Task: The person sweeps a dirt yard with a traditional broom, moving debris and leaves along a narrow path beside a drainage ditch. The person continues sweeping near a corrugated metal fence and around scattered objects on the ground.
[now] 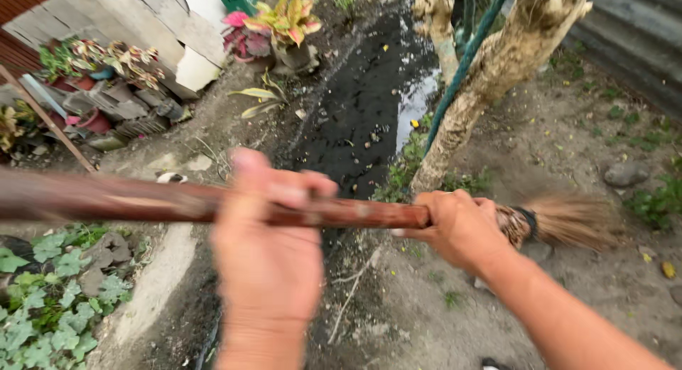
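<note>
A broom lies almost level across the view, its long reddish-brown wooden handle (pixel 142 199) running from the left edge to a head of straw bristles (pixel 568 219) at the right. My left hand (pixel 270 249) is wrapped around the middle of the handle. My right hand (pixel 462 228) grips the handle's end just before the bristles. The bristles hover blurred over bare dirt beside a tree trunk (pixel 483 93).
Dark wet soil with a puddle (pixel 415 100) runs up the middle. Potted plants (pixel 284 29) and stacked concrete slabs (pixel 128 15) stand at upper left. Green leafy plants (pixel 50 299) fill the lower left. A stone (pixel 625 173) lies at right, near a corrugated wall (pixel 639 36).
</note>
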